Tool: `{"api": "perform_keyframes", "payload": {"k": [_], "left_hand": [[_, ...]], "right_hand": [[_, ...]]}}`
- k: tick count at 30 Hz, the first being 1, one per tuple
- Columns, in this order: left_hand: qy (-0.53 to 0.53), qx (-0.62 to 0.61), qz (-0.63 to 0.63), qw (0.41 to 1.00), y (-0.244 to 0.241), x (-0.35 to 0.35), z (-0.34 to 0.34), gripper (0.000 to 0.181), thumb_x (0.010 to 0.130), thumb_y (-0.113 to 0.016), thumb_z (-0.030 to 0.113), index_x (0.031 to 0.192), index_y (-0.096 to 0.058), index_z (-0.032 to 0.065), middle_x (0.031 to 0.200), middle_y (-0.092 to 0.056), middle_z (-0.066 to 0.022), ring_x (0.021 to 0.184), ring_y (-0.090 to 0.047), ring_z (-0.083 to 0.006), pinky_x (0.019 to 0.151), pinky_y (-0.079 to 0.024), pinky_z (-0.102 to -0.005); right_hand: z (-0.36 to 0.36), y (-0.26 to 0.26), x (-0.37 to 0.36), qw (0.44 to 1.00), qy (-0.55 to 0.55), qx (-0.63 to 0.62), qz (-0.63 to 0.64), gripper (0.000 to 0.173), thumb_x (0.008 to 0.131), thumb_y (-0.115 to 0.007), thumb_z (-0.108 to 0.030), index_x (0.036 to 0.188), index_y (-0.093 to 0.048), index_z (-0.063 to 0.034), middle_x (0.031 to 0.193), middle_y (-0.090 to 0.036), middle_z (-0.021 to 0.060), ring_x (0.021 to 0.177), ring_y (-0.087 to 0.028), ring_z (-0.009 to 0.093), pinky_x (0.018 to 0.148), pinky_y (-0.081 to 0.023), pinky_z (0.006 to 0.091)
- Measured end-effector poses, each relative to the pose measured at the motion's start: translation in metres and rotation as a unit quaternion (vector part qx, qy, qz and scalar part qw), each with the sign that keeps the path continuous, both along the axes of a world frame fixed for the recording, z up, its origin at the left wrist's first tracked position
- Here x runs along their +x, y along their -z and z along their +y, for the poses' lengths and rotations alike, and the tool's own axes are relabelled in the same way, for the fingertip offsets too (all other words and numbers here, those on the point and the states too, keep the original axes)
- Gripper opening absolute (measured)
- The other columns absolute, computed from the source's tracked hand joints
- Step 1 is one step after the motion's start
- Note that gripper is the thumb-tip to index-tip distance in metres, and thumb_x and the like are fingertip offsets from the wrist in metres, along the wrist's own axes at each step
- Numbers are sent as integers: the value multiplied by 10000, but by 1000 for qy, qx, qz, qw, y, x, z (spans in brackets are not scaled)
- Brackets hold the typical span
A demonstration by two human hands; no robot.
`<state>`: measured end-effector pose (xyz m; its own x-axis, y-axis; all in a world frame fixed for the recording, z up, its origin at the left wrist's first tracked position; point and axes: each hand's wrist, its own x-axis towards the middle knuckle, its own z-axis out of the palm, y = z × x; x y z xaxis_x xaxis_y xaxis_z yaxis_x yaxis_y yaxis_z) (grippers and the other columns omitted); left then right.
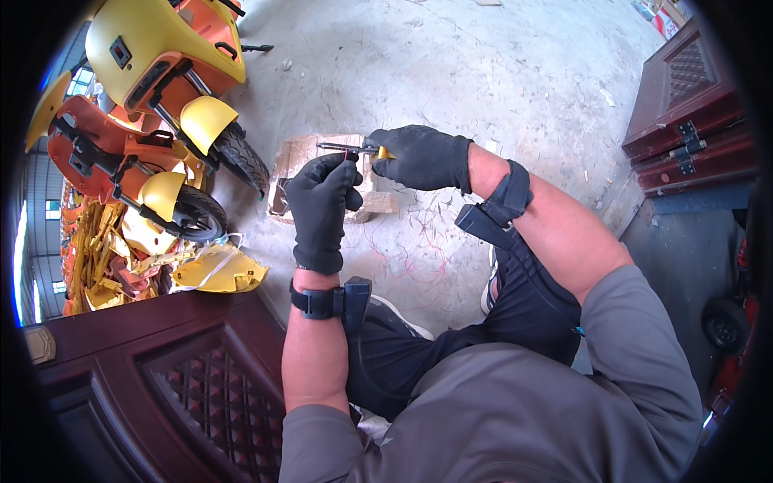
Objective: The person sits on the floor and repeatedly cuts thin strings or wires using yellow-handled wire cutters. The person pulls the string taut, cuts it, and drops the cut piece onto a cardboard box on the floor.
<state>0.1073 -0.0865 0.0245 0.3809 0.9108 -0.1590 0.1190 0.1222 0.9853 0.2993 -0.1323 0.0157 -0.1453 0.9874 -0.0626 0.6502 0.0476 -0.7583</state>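
My right hand (420,157), in a black glove, grips a yellow-handled tool (338,147) with a narrow metal front pointing left; its exact kind is unclear. Just below it, my left hand (325,196), also gloved in black, pinches a thin red wire (346,156) between thumb and forefinger. The wire meets or passes close to the metal front of the tool. Behind both hands a worn cardboard box (302,148) with packing tape lies on the concrete floor, partly covered by them. Loose red wire (416,268) is strewn in loops on the floor below.
Yellow and orange scooters (208,121) stand at left, with yellow body panels (220,268) piled below. A dark red panelled door (211,386) fills the lower left. More dark red door panels (682,108) with a hinge are at right. Short dark scraps litter the concrete floor (441,72).
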Motion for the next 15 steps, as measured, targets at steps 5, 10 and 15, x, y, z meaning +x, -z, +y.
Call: {"api": "perform_keyframes", "payload": {"k": [5, 10, 15], "left_hand": [[10, 2, -8, 1000, -1, 1, -1, 193, 900, -676, 127, 993, -702, -39, 744, -674, -71, 521, -565, -102, 492, -434, -223], [12, -12, -14, 1000, -2, 1, 0, 165, 909, -648, 104, 947, -690, -51, 725, -668, -69, 504, -564, -79, 454, -436, -208], [15, -12, 7, 1000, -3, -1, 1, 159, 901, -652, 100, 934, -695, -50, 692, -655, -69, 481, -548, -82, 436, -415, -213]], "right_hand": [[8, 16, 7, 999, -28, 16, 41, 388, 888, -606, -280, 1159, -609, -3, 1059, -673, 238, 1003, -643, 382, 881, -492, 430], [4, 16, 3, 999, -37, 37, 9, 383, 888, -607, -277, 1159, -609, -6, 1054, -675, 234, 991, -648, 380, 879, -496, 428], [-1, 9, -2, 995, -14, 62, -75, 281, 901, -578, -217, 1097, -597, -17, 1011, -678, 218, 949, -663, 369, 836, -510, 437]]}}
